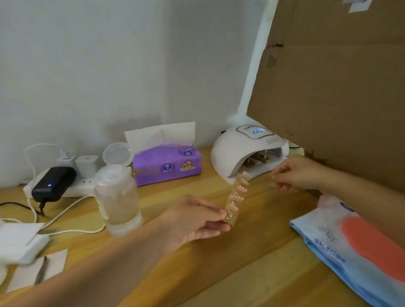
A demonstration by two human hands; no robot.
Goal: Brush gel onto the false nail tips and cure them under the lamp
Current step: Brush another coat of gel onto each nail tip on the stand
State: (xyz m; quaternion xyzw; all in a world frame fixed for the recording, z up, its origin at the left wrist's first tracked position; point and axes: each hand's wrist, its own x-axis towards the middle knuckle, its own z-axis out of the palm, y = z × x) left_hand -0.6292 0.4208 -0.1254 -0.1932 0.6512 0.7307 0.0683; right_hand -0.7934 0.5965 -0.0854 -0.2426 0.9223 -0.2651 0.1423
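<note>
Tissue pack [167, 164] left of lamp [246, 151] on table [237, 262]

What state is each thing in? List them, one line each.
White dome nail lamp: powered, display lit.
Clear strip of pink false nail tips: pinched at its near end by left hand.
Right hand: fingers curled; contents unclear.
Clear plastic bottle: flip cap open.
Purple tissue pack: open, tissue sticking out.
Black charger: blue light on.

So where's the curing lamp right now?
The white curing lamp sits at the back of the wooden table, right of the purple tissue pack, against the cardboard sheet.
</note>
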